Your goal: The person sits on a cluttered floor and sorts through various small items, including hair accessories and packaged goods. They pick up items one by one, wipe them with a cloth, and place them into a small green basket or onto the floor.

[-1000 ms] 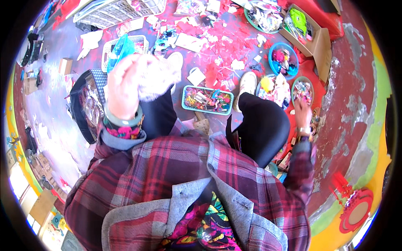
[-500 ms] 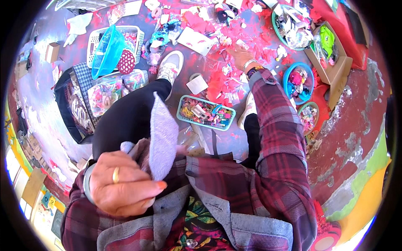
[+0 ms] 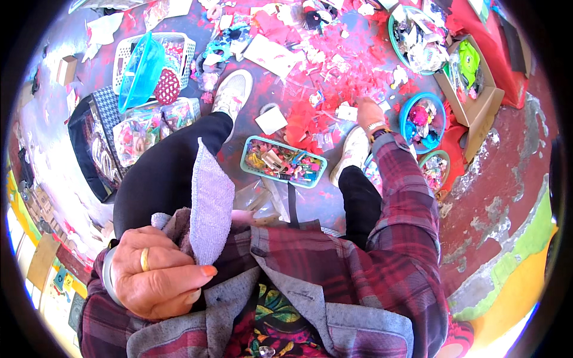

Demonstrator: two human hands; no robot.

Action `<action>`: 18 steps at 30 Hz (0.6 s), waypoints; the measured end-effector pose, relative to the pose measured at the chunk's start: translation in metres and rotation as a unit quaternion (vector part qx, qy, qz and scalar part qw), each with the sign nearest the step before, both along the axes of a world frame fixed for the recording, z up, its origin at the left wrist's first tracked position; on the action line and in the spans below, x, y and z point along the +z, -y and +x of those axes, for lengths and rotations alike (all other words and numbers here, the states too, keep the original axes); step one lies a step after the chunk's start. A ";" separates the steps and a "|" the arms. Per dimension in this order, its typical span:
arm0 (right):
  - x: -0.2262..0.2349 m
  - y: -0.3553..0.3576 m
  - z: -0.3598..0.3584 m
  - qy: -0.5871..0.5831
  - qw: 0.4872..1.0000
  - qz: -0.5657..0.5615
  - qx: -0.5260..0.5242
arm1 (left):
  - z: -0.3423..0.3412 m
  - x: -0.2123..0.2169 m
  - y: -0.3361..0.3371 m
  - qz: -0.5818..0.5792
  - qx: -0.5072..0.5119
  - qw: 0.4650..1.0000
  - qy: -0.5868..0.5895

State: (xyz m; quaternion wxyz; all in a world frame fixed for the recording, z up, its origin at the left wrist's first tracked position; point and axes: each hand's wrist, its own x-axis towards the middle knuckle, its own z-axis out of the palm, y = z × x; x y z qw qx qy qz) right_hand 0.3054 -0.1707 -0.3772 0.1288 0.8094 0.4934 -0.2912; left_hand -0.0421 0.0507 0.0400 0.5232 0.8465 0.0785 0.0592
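Note:
My left hand [image 3: 156,271], wearing a gold ring, is closed with thumb and finger pinching the lower end of a folded lavender terry-cloth strip [image 3: 212,206]. The strip stands up above my lap, and a brownish cloth bunches behind it. My right hand [image 3: 370,112] is low over the floor scraps, beyond my right shoe. Glare washes out its fingers, which look bent. A small white card [image 3: 347,112] lies at or against its fingertips; I cannot tell whether it is held. Between my feet sits a pale turquoise tray [image 3: 246,156] of small colourful hair clips and trinkets.
At left are a white basket [image 3: 121,56] with a tilted blue bowl [image 3: 141,71], bagged goods [image 3: 140,143] and a black bag [image 3: 89,158]. At right stand a blue basket [image 3: 407,122], a green-rimmed basin [image 3: 394,42] and a cardboard box [image 3: 484,104]. Red scraps [image 3: 304,125] litter the floor.
My right hand has drawn back toward me and slightly right, away from the middle of the scraps. My left hand still pinches the lavender strip. The whole view has shifted slightly.

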 end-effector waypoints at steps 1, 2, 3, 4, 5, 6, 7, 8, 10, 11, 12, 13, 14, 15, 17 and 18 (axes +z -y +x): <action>-0.003 -0.013 -0.009 -0.009 0.999 0.037 -0.016 | 0.002 0.000 0.000 0.003 -0.005 1.000 -0.003; -0.004 -0.026 -0.017 -0.014 0.996 0.090 -0.013 | 0.004 0.000 0.001 0.004 -0.006 1.000 -0.006; 0.002 -0.049 -0.030 -0.021 0.989 0.145 -0.005 | 0.004 0.001 0.003 0.006 -0.002 1.000 -0.011; 0.003 -0.068 -0.044 -0.005 0.983 0.181 -0.024 | 0.006 0.001 0.003 0.005 -0.002 1.000 -0.015; 0.001 -0.084 -0.055 0.015 0.975 0.217 -0.047 | 0.008 0.000 0.003 0.005 -0.008 1.000 -0.016; -0.004 -0.099 -0.062 -0.012 0.974 0.207 -0.092 | 0.009 0.000 0.005 0.004 -0.012 1.000 -0.018; 0.012 -0.122 -0.078 -0.006 0.973 0.190 -0.129 | 0.007 0.000 0.006 0.004 -0.006 1.000 -0.023; 0.003 -0.126 -0.081 -0.018 0.968 0.197 -0.156 | 0.009 0.000 0.006 -0.001 -0.013 1.000 -0.022; -0.012 -0.135 -0.103 -0.061 0.971 0.152 -0.174 | 0.012 0.001 0.005 -0.004 -0.016 1.000 -0.026; -0.016 -0.130 -0.116 -0.038 0.973 0.183 -0.136 | 0.011 0.001 0.005 -0.009 -0.016 0.999 -0.028; -0.014 -0.121 -0.131 -0.013 0.972 0.213 -0.096 | 0.010 -0.001 0.004 -0.014 -0.016 0.999 -0.028; -0.010 -0.115 -0.144 0.008 0.968 0.244 -0.050 | 0.007 -0.001 0.005 -0.019 -0.010 0.999 -0.030; -0.005 -0.106 -0.149 -0.010 0.966 0.256 -0.036 | 0.006 0.000 0.004 -0.015 -0.009 0.999 -0.033; 0.001 -0.092 -0.149 -0.027 0.964 0.265 -0.023 | 0.004 -0.001 0.003 -0.013 -0.010 0.999 -0.034; -0.001 -0.078 -0.137 -0.061 0.969 0.238 -0.027 | 0.004 0.003 0.003 -0.007 -0.011 0.999 -0.037; -0.008 -0.072 -0.129 -0.074 0.976 0.198 -0.046 | 0.004 0.003 0.002 -0.005 -0.014 0.999 -0.036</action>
